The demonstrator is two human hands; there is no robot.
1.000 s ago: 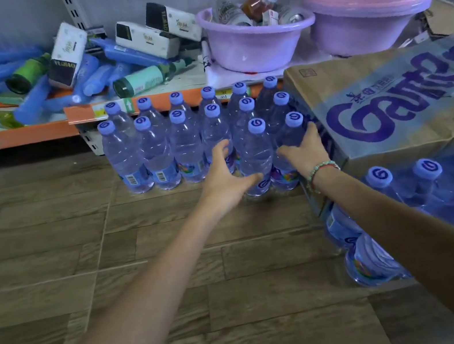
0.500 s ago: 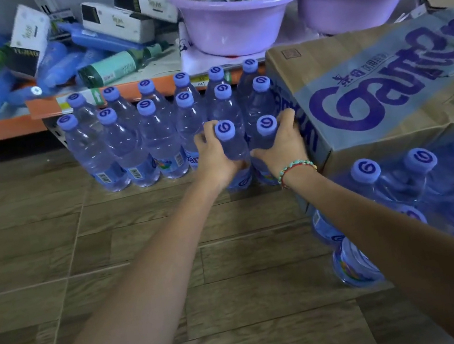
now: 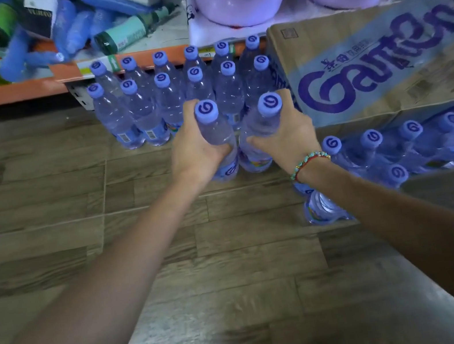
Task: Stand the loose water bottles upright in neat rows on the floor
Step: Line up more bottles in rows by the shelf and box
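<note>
A shop: stocked shelf [image 3: 139, 60] with price tags, bottled-water carton [image 3: 382, 59].

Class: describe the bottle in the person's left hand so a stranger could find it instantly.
Start at the big brown cardboard box. Left of it stand clear plastic water bottles in rows. In front, the left hand grips one clear, blue-capped bottle, left of two held.

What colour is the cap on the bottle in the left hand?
Light purple-blue with a darker swirl logo, on the cap; clearest in the head view.
</note>
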